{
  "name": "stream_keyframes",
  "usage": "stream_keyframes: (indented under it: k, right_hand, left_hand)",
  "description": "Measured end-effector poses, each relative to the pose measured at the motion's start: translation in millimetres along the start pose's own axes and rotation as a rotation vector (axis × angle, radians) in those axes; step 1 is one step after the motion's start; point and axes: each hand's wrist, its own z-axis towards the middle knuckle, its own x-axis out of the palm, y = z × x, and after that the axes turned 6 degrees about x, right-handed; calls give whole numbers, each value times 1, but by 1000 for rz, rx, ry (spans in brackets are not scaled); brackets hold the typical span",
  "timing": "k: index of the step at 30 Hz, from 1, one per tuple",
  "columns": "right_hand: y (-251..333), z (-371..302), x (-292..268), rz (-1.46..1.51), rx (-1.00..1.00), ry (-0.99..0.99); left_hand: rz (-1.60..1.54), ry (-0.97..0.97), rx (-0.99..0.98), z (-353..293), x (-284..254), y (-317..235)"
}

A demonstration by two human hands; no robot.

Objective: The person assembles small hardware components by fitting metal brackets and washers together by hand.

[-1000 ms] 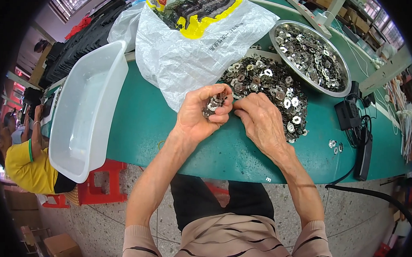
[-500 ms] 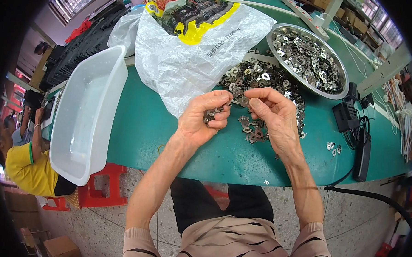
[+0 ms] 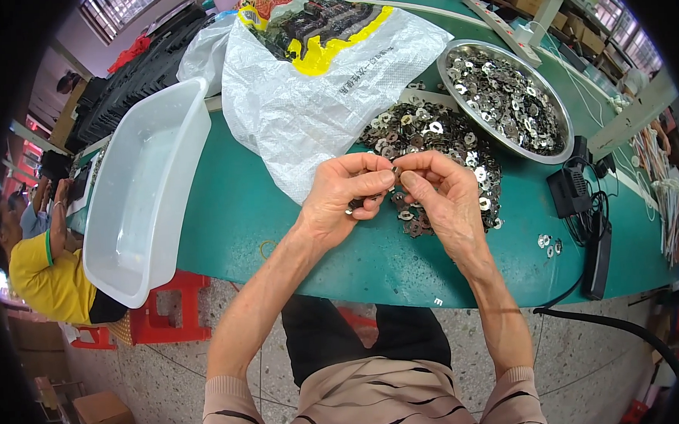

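Note:
My left hand is closed around several small metal pieces, which show between its curled fingers. Its thumb and forefinger pinch a small metal piece at their tips. From the other side, my right hand pinches at the same spot, thumb against forefinger, so the fingertips of both hands nearly meet. Just beyond them lies a heap of flat, shiny metal pieces, some with a hole or slot in the middle. My fingers partly hide the near side of this heap.
A steel bowl full of similar pieces stands at the far right. A white woven sack lies behind my hands. The white plastic tub is at the left. A black adapter with cables and a few loose pieces are on the right.
My hands have come together, and their fingertips now meet at a small metal piece. The left hand moved a little to the right, the right hand slightly left.

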Motion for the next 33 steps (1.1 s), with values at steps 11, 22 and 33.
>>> stream_keyframes:
  k: [11, 22, 33]
  right_hand:
    - [1, -1, -2, 98, 13, 12]
    - [5, -2, -8, 300, 199, 58]
    - [1, 1, -10, 399, 233, 61]
  left_hand:
    - [-210, 85, -66, 4, -11, 2]
    - [-423, 66, -136, 6, -17, 0]
    - [-250, 73, -84, 5, -12, 2]
